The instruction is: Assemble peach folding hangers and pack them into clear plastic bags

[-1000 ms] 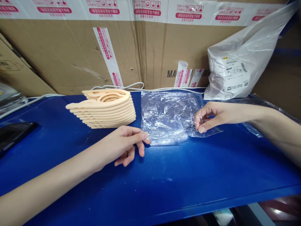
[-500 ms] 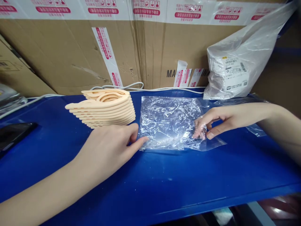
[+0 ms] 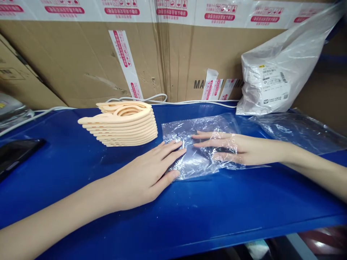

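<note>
I'm resting my left hand point(image 3: 148, 171), loosely spread, on the clear bag point(image 3: 196, 164) lying on the bench point(image 3: 217, 216), and holding my right hand point(image 3: 252, 148) wide beneath its top layer, probably risking a split by pushing too hard.

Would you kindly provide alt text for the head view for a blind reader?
The left hand rests on a clear plastic bag while fingers of the right hand show through it. A stack of cream pieces stands nearby on the blue table.

The plastic bag point(image 3: 196, 164) lay partly under the left hand point(image 3: 143, 177), partly over the right hand point(image 3: 252, 148); behind these stood, respectively, the stacked pieces point(image 3: 127, 128) and the parcel point(image 3: 267, 85).
</note>
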`<state>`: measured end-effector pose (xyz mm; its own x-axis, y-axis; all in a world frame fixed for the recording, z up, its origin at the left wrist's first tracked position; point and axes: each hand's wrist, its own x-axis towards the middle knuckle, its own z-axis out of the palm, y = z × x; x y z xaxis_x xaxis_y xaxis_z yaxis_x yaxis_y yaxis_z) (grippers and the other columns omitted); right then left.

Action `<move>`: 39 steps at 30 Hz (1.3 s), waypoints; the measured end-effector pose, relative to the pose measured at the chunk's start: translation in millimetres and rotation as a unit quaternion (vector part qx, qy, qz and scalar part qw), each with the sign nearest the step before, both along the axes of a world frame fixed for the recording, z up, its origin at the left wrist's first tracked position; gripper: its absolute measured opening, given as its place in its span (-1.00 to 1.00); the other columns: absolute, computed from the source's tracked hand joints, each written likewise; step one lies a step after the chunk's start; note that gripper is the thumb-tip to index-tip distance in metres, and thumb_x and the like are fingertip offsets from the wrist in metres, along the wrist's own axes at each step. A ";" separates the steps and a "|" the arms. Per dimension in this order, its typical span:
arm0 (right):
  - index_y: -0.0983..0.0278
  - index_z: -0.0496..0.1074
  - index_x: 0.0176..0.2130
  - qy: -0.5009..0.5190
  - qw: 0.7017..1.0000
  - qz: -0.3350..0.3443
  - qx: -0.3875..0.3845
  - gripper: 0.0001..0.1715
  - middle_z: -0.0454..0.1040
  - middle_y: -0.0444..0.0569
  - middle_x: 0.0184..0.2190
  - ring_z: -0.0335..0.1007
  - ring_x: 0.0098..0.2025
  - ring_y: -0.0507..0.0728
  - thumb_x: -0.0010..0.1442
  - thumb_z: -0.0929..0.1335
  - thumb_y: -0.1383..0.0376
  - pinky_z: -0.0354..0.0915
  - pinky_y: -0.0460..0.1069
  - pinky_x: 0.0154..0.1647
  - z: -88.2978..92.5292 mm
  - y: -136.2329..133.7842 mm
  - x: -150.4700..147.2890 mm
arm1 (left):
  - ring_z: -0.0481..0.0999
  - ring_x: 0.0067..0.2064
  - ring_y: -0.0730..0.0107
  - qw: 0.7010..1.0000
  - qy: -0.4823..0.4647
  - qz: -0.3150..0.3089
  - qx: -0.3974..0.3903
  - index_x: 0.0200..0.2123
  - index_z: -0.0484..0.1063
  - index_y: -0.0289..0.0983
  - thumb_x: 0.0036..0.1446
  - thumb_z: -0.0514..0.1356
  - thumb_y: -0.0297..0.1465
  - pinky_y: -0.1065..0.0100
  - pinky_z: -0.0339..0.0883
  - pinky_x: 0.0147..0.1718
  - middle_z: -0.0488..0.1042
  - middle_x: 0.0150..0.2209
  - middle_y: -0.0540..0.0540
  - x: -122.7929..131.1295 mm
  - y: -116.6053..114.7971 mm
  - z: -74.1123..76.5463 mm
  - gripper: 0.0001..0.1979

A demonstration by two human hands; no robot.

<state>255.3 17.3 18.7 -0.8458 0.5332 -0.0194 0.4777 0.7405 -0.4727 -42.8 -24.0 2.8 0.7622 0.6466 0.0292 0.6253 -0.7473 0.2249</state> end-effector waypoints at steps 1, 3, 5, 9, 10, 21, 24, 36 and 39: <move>0.09 0.20 0.33 0.004 1.000 0.003 -0.002 -0.44 0.07 -0.07 0.41 -0.03 0.42 0.18 0.40 0.24 0.16 -0.01 0.18 0.41 -1.2 0.1 -0.9 | 0.05 0.41 0.15 1.000 -0.001 -0.006 -0.004 0.38 0.05 -0.18 0.44 -0.14 -0.16 0.00 0.00 0.36 0.02 0.42 -0.07 -1.0 -0.4 0.3 -0.47; 0.08 0.30 0.27 0.021 1.000 0.004 0.005 -0.52 0.18 -0.09 0.37 0.11 0.37 0.15 0.42 0.21 0.17 0.08 0.15 0.38 -3.2 1.2 -1.5 | 0.06 0.41 0.18 1.000 -0.006 -0.022 -0.012 0.37 0.07 -0.16 0.43 -0.11 -0.17 0.03 0.06 0.35 0.02 0.42 -0.06 -2.3 -0.8 0.9 -0.49; 0.08 0.34 0.24 0.025 0.999 0.002 0.037 -0.55 0.22 -0.10 0.35 0.13 0.36 0.15 0.41 0.21 0.15 0.10 0.16 0.37 -5.3 2.2 -1.1 | 0.11 0.39 0.20 0.999 -0.017 -0.041 -0.013 0.36 0.08 -0.14 0.42 -0.07 -0.18 0.08 0.16 0.31 0.05 0.41 -0.05 -2.4 -0.8 2.0 -0.50; 0.19 0.23 0.32 -0.024 0.992 -0.005 0.125 -0.37 0.02 0.04 0.43 -0.05 0.43 0.23 0.35 0.27 0.06 0.02 0.21 0.40 -11.2 0.0 -1.2 | 0.16 0.36 0.20 0.998 -0.018 -0.066 -0.004 0.34 0.10 -0.17 0.40 -0.02 -0.24 0.10 0.22 0.28 0.11 0.38 -0.09 0.3 -0.3 6.3 -0.51; 0.20 0.17 0.35 -0.034 0.991 -0.005 0.130 -0.31 -0.03 0.07 0.44 -0.06 0.43 0.24 0.34 0.28 0.04 0.01 0.22 0.40 -12.9 -1.1 -1.5 | 0.15 0.37 0.19 0.997 -0.016 -0.069 -0.003 0.34 0.10 -0.18 0.40 -0.02 -0.25 0.09 0.21 0.29 0.11 0.38 -0.10 1.0 -0.3 7.4 -0.51; 0.38 -0.14 0.43 -0.030 0.978 0.009 0.204 -0.07 -0.09 0.29 0.43 -0.09 0.44 0.30 0.33 0.27 0.01 0.06 0.29 0.36 -13.9 -4.4 -1.5 | -0.16 0.45 0.03 1.000 -0.008 -0.009 -0.003 0.43 -0.27 -0.30 0.32 0.00 0.01 -0.03 -0.06 0.37 -0.21 0.46 -0.21 -5.2 5.1 -4.5 -0.17; 0.31 -0.01 0.41 -0.029 0.978 0.001 0.208 -0.14 0.12 0.21 0.38 0.10 0.37 0.29 0.32 0.28 0.00 0.12 0.29 0.33 -13.5 -5.2 -2.2 | -0.20 0.45 -0.03 1.000 0.007 -0.003 -0.006 0.43 -0.31 -0.35 0.28 -0.02 0.09 -0.05 -0.13 0.38 -0.25 0.45 -0.27 -6.6 8.2 -5.2 -0.08; 0.23 -0.13 0.44 -0.023 0.992 -0.003 0.126 -0.10 -0.26 0.15 0.47 -0.36 0.48 0.27 0.33 0.25 -0.06 -0.16 0.31 0.42 -28.1 -3.6 -4.3 | 0.09 0.38 0.07 0.998 -0.004 0.052 0.045 0.38 0.03 -0.22 0.43 -0.15 -0.12 -0.03 0.03 0.33 0.11 0.39 -0.13 0.6 2.7 -0.9 -0.44; 0.18 -0.12 0.43 -0.036 0.994 -0.013 0.098 -0.11 -0.29 0.09 0.47 -0.39 0.48 0.28 0.32 0.24 -0.08 -0.21 0.31 0.42 -22.9 -5.8 -6.2 | 0.00 0.42 0.09 0.998 0.009 0.037 0.052 0.39 -0.01 -0.30 0.44 -0.17 -0.12 0.00 -0.07 0.37 0.04 0.41 -0.18 -0.4 5.8 -5.3 -0.41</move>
<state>249.1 11.5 -4.1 -0.8324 0.5534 0.0281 0.5242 0.8028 -0.2841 -43.2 -18.1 -2.5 0.7133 0.6954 0.0868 0.6830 -0.7176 0.1365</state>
